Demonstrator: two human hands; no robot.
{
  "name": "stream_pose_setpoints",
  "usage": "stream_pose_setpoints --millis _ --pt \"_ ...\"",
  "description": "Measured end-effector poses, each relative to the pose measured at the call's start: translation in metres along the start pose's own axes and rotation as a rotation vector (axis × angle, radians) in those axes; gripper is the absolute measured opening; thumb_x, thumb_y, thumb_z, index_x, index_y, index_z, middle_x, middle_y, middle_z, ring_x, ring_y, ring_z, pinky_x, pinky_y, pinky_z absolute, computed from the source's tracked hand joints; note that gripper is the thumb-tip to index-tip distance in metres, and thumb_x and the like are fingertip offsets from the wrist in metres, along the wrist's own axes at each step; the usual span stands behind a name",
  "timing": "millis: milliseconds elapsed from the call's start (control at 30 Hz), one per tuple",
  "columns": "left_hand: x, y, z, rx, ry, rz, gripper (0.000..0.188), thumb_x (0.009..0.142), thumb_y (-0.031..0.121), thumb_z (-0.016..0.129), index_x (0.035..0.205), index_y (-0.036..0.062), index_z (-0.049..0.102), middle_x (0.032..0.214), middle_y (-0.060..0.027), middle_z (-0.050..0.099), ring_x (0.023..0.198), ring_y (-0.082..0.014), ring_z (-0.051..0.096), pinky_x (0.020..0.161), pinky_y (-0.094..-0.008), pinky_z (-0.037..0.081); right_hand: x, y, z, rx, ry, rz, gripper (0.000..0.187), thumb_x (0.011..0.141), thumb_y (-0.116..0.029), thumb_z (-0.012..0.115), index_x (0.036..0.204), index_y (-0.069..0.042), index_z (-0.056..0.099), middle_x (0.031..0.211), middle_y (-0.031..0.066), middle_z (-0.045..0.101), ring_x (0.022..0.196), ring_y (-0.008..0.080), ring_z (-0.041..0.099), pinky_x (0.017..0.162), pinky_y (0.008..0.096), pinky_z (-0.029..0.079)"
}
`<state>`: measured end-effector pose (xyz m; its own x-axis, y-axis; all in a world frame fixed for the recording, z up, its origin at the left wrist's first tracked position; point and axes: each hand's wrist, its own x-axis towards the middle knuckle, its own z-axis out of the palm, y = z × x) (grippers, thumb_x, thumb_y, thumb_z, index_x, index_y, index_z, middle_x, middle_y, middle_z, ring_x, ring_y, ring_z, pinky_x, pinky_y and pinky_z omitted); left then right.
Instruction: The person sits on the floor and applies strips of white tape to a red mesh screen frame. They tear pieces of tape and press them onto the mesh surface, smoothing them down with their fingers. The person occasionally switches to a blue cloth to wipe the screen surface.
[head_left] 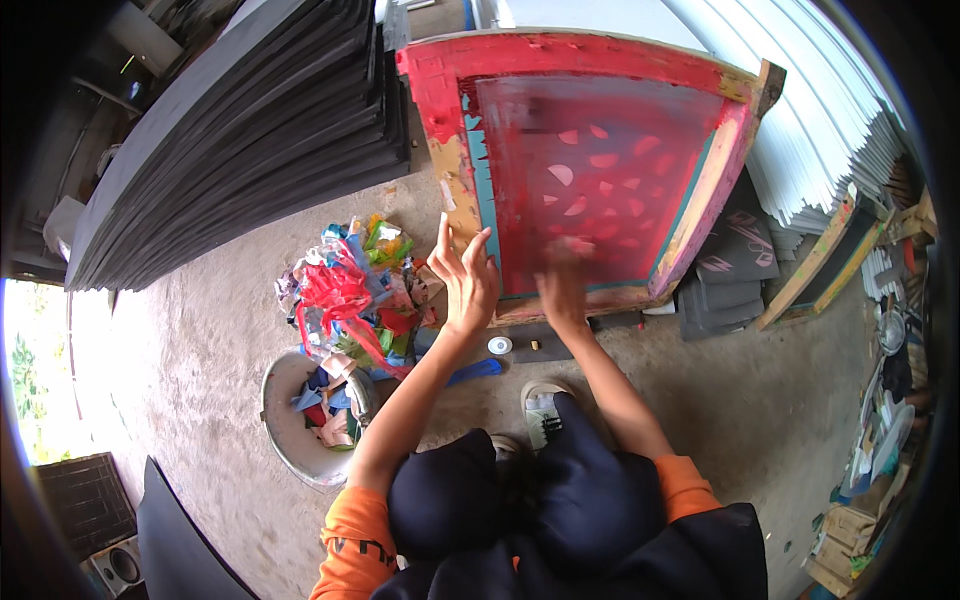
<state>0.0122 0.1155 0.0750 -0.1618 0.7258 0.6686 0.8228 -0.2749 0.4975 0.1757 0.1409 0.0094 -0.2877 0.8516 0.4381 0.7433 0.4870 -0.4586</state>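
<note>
A screen-printing frame [590, 52] leans up in front of me, its wooden border smeared with red and yellow. Red ink coats most of its mesh [530, 215], where pale half-round shapes show through. My left hand [468, 278] is at the border's lower left, fingers spread and nothing in them. Over the lower part of the mesh, my right hand [563, 285] is smeared by motion. Something pinkish shows at its fingertips, too blurred to name, and I cannot tell how those fingers are set.
Left of the frame lie a heap of coloured rags and plastic [340, 290] and a bucket [282, 425] holding cloth scraps. Black sheets [260, 130] are stacked behind at left, white sheets [800, 120] at right. A small round white lid [499, 345] sits near my feet.
</note>
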Motion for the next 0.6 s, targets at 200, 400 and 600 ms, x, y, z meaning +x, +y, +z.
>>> stream_pose_setpoints --millis 200,400,600 --pt "0.002 0.0 0.006 0.11 0.022 0.003 0.069 0.069 -0.001 0.064 0.129 0.0141 0.034 0.141 -0.0298 0.011 0.116 -0.0438 0.027 0.093 -0.0517 0.029 -0.005 -0.015 0.006 -0.123 -0.041 -0.062 0.051 0.088 -0.013 0.052 0.132 0.004 0.035 0.135 0.027 0.033 0.128 0.0407 0.03 0.107 0.0488 0.025" --pt "-0.001 0.004 0.001 0.025 0.021 -0.017 0.073 0.069 0.005 0.069 0.129 0.0135 0.029 0.142 -0.0286 0.012 0.117 -0.0441 0.027 0.092 -0.0509 0.03 -0.005 0.024 -0.015 -0.07 0.195 0.12 0.05 0.091 -0.005 0.043 0.137 0.004 0.026 0.145 0.0255 0.019 0.135 0.0391 0.018 0.109 0.0466 0.024" --pt "-0.003 0.016 -0.005 0.035 0.028 -0.04 0.064 0.076 0.02 0.068 0.128 0.0117 0.033 0.142 -0.0272 0.013 0.123 -0.0413 0.023 0.097 -0.0538 0.019 -0.003 -0.002 -0.04 0.615 0.436 0.486 0.053 0.091 -0.004 0.046 0.14 0.0 0.027 0.146 0.0164 0.028 0.132 0.0262 0.033 0.105 0.0347 0.03"
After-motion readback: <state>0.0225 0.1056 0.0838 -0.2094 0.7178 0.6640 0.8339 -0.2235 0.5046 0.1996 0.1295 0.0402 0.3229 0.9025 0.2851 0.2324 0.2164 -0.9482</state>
